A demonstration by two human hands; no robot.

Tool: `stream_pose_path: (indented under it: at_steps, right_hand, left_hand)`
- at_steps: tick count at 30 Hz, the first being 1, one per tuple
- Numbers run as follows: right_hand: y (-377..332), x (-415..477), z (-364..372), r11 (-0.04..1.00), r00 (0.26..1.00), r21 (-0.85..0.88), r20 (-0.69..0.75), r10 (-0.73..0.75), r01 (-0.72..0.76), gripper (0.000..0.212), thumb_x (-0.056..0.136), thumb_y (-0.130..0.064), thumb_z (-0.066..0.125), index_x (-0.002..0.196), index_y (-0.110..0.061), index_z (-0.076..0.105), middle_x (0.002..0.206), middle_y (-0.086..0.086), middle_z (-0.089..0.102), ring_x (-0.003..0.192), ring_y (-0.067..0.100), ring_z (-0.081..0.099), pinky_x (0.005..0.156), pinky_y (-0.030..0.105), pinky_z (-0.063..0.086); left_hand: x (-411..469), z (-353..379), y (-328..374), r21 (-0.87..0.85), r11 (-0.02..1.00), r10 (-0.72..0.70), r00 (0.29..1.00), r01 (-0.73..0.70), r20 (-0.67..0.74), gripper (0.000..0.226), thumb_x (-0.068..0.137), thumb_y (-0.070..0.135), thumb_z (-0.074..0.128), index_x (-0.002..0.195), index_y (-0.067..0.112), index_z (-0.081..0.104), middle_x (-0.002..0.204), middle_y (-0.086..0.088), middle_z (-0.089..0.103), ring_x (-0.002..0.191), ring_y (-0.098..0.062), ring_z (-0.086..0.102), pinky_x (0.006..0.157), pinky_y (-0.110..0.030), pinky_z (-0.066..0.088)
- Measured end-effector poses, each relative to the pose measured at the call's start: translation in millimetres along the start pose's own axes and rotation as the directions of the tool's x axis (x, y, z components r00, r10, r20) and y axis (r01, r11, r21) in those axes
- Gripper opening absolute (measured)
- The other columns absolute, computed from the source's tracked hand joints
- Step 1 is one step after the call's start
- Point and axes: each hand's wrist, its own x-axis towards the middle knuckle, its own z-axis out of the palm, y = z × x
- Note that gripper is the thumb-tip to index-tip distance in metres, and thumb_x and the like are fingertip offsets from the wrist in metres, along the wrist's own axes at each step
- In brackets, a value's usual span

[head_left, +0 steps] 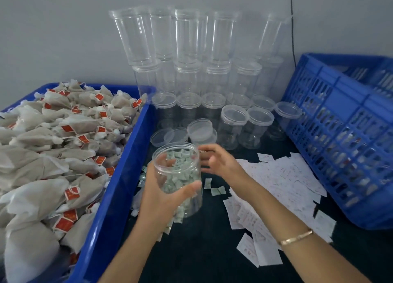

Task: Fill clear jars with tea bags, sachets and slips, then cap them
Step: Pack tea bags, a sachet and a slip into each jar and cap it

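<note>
1 blue tub (127,155), 1 blue slotted crate (340,87). 1 uncapped jar (178,168), 3 capped jars (234,127) nearest it, approx 4 loose lids (200,127), 1 bracelet (296,238). Too many to count: stacked jars (187,48) at wall, tea bags (42,155), sachets (217,191), slips (287,180).

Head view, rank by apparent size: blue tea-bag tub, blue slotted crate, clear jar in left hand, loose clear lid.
1-2. Blue plastic tea-bag tub, blue slotted plastic crate: both cropped, unranked.
3. Clear plastic jar in the left hand.
4. Loose clear round lid.
</note>
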Motion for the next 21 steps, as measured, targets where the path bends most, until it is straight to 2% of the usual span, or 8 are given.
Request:
stream_pose_path:
  at_steps: [2, 6, 9, 11, 13, 15, 17, 21]
  right_hand:
    - [1, -19, 6, 0.997, 0.99, -0.063, 0.133, 0.043, -0.035, 0.108, 0.05, -0.076, 0.082, 0.138, -0.024, 0.046, 0.13, 0.004, 0.063, 0.12, 0.015, 0.063, 0.102, 0.032, 0.051]
    - [2, -34, 17, 0.982, 0.987, -0.186, 0.159, 0.011, 0.019, 0.079, 0.066, -0.038, 0.09, 0.13, -0.046, 0.045, 0.127, -0.022, 0.062, 0.12, 0.003, 0.06, 0.097, 0.02, 0.051]
    - [5, -38, 17, 0.977, 0.998, -0.213, 0.061, 0.017, -0.003, 0.08, 0.061, -0.047, 0.09, 0.127, -0.048, 0.044, 0.12, -0.027, 0.062, 0.115, -0.001, 0.061, 0.097, 0.019, 0.051]
    - [9, -41, 14, 0.975, 0.999, -0.218, 0.009, 0.052, -0.049, 0.086, 0.054, -0.054, 0.09, 0.126, -0.048, 0.043, 0.118, -0.024, 0.063, 0.114, -0.004, 0.06, 0.095, 0.015, 0.048]
    - [13, -44, 12, 0.973, 0.997, -0.215, -0.01, 0.079, -0.079, 0.089, 0.052, -0.055, 0.091, 0.126, -0.047, 0.044, 0.118, -0.027, 0.063, 0.114, -0.006, 0.06, 0.093, 0.009, 0.046]
    - [17, -47, 11, 0.97, 0.995, -0.222, -0.018, 0.098, -0.1, 0.089, 0.052, -0.056, 0.091, 0.127, -0.047, 0.043, 0.117, -0.033, 0.061, 0.113, -0.008, 0.059, 0.09, 0.006, 0.046]
    - [21, -49, 11, 0.964, 0.993, -0.235, -0.036, 0.116, -0.121, 0.089, 0.051, -0.06, 0.09, 0.126, -0.047, 0.044, 0.118, -0.028, 0.063, 0.113, -0.008, 0.06, 0.091, 0.011, 0.048]
    - [25, -52, 15, 0.956, 0.987, -0.247, -0.062, 0.149, -0.16, 0.097, 0.044, -0.072, 0.087, 0.126, -0.044, 0.045, 0.122, -0.019, 0.063, 0.113, -0.008, 0.059, 0.088, 0.013, 0.048]
  left_hand:
    - [-1, 1, 5, -0.019, 1.0, 0.0, 0.999, 0.001, 0.042, 0.086, 0.052, 0.043, 0.087, 0.126, 0.033, 0.043, 0.114, 0.023, 0.059, 0.105, 0.011, 0.057, 0.081, -0.012, 0.05]
    - [-5, -1, 17, 0.013, 1.0, -0.007, 0.969, 0.004, 0.246, 0.084, 0.073, 0.056, 0.074, 0.141, 0.03, 0.033, 0.121, 0.037, 0.053, 0.118, 0.007, 0.052, 0.089, -0.014, 0.049]
    - [0, -17, 36, 0.14, 0.99, -0.072, 0.958, 0.034, 0.279, 0.103, 0.068, 0.078, 0.058, 0.151, 0.041, 0.011, 0.148, 0.032, 0.027, 0.135, 0.002, 0.032, 0.108, -0.029, 0.034]
    - [12, -36, 46, 0.247, 0.969, -0.025, 0.984, -0.019, 0.176, 0.084, 0.076, 0.064, 0.057, 0.148, 0.039, 0.023, 0.142, 0.029, 0.037, 0.13, 0.003, 0.035, 0.107, -0.03, 0.032]
    - [29, -61, 51, 0.39, 0.916, 0.071, 0.995, -0.093, 0.072, 0.037, 0.093, 0.031, 0.057, 0.128, 0.033, 0.049, 0.126, 0.022, 0.052, 0.119, -0.003, 0.049, 0.102, -0.029, 0.038]
    - [46, -86, 49, 0.578, 0.814, 0.071, 0.997, -0.061, 0.005, 0.031, 0.094, 0.005, 0.05, 0.113, 0.029, 0.057, 0.117, 0.009, 0.058, 0.101, -0.014, 0.059, 0.083, -0.031, 0.049]
    - [57, -109, 37, 0.747, 0.663, -0.036, 0.999, 0.05, -0.035, 0.028, 0.092, 0.002, 0.048, 0.11, 0.019, 0.06, 0.115, -0.003, 0.06, 0.092, -0.021, 0.06, 0.071, -0.034, 0.05]
    - [66, -131, 12, 0.999, 0.027, -0.127, 0.991, -0.024, 0.027, 0.022, 0.093, 0.017, 0.049, 0.111, 0.014, 0.061, 0.111, -0.007, 0.06, 0.101, -0.021, 0.053, 0.084, -0.034, 0.047]
